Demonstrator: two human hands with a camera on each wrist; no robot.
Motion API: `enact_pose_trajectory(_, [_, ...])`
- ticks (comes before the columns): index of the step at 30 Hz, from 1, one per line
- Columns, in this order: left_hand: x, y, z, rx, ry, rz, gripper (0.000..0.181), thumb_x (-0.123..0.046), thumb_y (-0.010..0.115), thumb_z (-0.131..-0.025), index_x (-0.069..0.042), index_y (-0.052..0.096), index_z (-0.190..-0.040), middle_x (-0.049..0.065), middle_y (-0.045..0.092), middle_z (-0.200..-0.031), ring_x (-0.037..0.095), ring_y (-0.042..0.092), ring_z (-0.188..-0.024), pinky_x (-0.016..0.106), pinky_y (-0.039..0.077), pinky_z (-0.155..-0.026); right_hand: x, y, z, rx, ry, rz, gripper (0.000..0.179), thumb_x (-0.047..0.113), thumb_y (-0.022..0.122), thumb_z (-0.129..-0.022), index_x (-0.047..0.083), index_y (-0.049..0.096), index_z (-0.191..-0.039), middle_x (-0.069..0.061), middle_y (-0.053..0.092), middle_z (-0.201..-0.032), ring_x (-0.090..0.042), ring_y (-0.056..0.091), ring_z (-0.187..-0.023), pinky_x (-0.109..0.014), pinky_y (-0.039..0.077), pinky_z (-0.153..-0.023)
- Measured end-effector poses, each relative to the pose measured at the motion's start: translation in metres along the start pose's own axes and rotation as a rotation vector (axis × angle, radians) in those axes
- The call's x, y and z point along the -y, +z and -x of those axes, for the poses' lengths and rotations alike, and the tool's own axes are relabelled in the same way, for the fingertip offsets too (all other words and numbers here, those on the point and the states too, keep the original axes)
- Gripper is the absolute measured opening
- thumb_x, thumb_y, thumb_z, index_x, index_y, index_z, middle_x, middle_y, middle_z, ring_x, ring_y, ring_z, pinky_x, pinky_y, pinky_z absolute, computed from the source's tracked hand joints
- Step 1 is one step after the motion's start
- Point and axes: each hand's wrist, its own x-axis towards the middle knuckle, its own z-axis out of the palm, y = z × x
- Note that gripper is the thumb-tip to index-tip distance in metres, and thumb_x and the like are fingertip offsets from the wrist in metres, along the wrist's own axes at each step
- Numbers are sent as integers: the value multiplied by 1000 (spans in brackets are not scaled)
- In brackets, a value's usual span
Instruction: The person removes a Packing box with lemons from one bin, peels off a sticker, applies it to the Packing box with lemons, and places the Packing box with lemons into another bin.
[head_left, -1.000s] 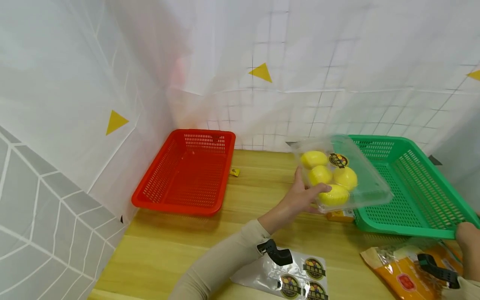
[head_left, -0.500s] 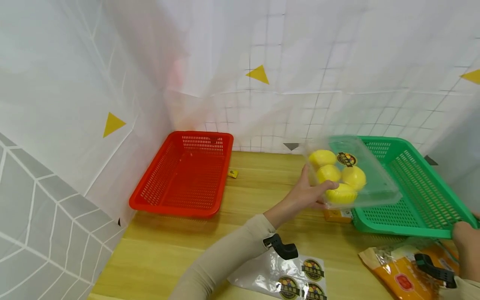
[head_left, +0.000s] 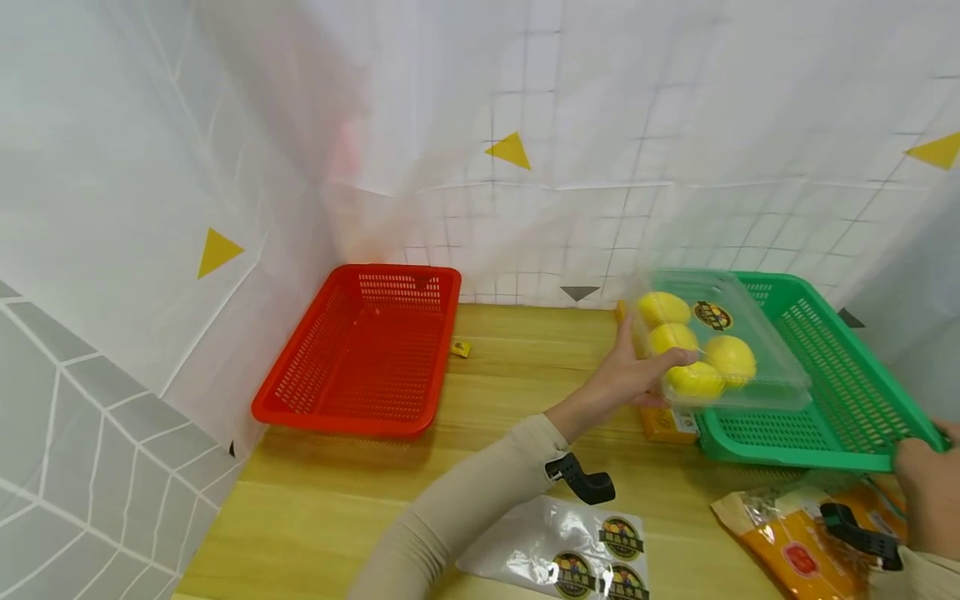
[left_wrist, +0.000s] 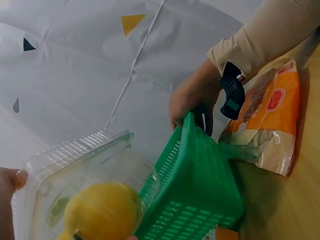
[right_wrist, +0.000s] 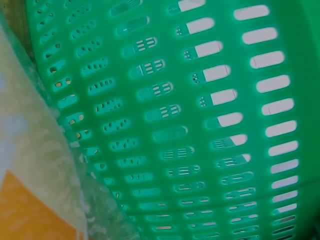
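Note:
My left hand grips the left side of a clear plastic fruit box, thumb on top. Several yellow lemons show through it, along with a round dark sticker. The box is tilted and overlaps the left part of a green perforated basket. At the basket's near right corner, my right hand holds the rim. That same hand, in the left wrist view, has its fingers curled over the green rim. Only slotted basket wall and a bit of packet fill the right wrist view.
A red basket stands at the left rear, a small yellow item beside it. An orange box lies against the green basket. In front are an orange packet and a shiny sheet of stickers.
The left hand has carried the lemon box rightward, further over the green basket. My right hand keeps its hold on the rim. The view has shifted slightly.

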Motion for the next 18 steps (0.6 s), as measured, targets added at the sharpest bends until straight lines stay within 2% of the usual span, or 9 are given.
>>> enact_pose_trajectory(3, [3, 1, -2, 2, -15, 33, 101, -33, 78, -92, -48, 8, -163, 4, 60, -121, 21, 74, -80, 37, 62, -67, -9, 6, -10, -3, -4, 1, 79, 1, 20, -87, 7, 18, -166, -34, 29, -158, -44, 36, -90, -51, 32, -67])
enact_pose_trajectory(6, [6, 1, -4, -6, -13, 38, 99, -35, 78, -92, -46, 11, -164, 3, 56, -130, 18, 73, -84, 37, 62, -68, -8, 6, -10, -2, -11, -5, 80, 1, 20, -86, 6, 18, -166, -35, 29, -157, -44, 36, -89, -49, 32, -67])
enact_pose_trajectory(9, [9, 2, -6, 4, 7, 43, 93, -36, 76, -94, -44, 15, -164, 2, 52, -137, 15, 71, -90, 38, 62, -70, 2, 0, 1, 2, -9, -2, 79, 1, 21, -86, 3, 19, -165, -36, 29, -157, -45, 36, -90, -48, 34, -67])
enact_pose_trajectory(13, [14, 1, -6, 18, 21, 26, 86, -42, 73, -96, -44, 19, -163, -1, 53, -136, 13, 70, -93, 42, 62, -76, 18, -9, 22, 7, -1, -10, 79, 1, 22, -85, -1, 21, -163, -37, 29, -155, -47, 37, -90, -49, 34, -65])
enact_pose_trajectory(18, [16, -2, -5, 33, 13, 20, 88, -51, 69, -97, -42, 14, -166, -1, 50, -144, 12, 70, -95, 44, 61, -83, 29, -12, 35, -8, -3, -13, 79, 2, 23, -84, -1, 24, -163, -36, 32, -154, -46, 37, -89, -51, 34, -66])
